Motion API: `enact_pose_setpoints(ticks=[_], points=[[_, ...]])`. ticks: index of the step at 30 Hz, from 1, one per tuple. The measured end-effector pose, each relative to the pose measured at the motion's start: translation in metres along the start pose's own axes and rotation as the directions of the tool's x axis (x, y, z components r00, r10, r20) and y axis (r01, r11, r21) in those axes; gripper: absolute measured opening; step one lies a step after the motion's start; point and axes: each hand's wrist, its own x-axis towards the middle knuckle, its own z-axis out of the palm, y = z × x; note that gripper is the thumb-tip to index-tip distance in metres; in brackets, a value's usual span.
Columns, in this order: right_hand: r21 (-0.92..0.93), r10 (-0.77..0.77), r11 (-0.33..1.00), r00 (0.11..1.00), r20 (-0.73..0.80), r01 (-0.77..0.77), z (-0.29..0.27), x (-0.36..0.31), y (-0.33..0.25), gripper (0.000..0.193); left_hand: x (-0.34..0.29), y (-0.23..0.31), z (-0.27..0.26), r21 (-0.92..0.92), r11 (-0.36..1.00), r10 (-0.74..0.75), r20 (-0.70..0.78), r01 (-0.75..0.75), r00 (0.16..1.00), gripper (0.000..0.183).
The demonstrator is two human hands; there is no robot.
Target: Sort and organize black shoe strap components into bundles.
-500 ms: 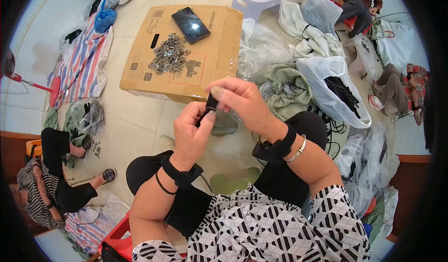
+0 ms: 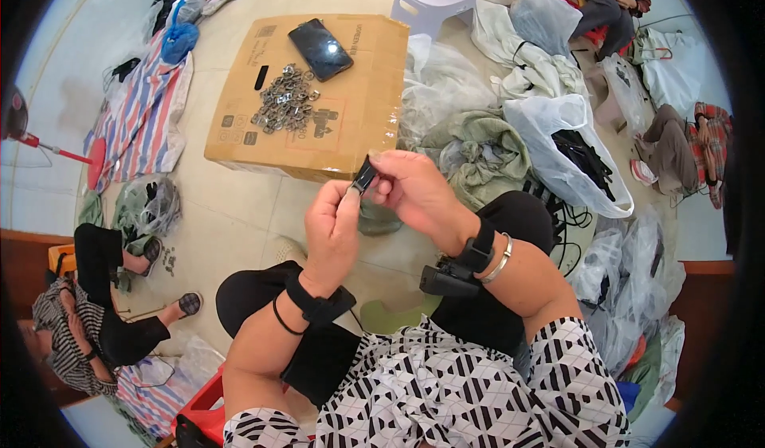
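On a big brown cardboard box [image 2: 374,73] lie small silver metal pieces [image 2: 285,101]; I see the left hand [image 2: 332,229] and right hand [image 2: 421,191] pinching a flat black strap [image 2: 364,177].

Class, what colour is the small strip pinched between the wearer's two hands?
The strip is black; it shows best in the head view.

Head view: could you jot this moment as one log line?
left hand: pinches black strap | right hand: pinches same strap | cardboard box: metal pieces and phone on top
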Motion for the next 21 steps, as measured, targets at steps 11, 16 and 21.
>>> enact_pose_setpoints(ticks=[11,16,21], points=[[-0.347,-0.036,0.937,0.999,0.013,0.039,0.002,0.009,-0.008,0.020,-0.008,0.006,-0.002,-0.360,0.864,-0.318,0.149,0.351,0.936,0.029],[-0.355,-0.012,0.934,0.999,0.048,0.028,0.002,0.007,-0.008,0.021,-0.009,0.002,-0.008,-0.250,0.914,-0.299,0.115,0.318,0.947,0.037],[-0.441,-0.062,0.894,0.996,0.059,0.082,0.013,0.004,-0.010,0.022,-0.009,-0.003,-0.011,-0.123,0.968,-0.208,0.084,0.217,0.974,0.041]])
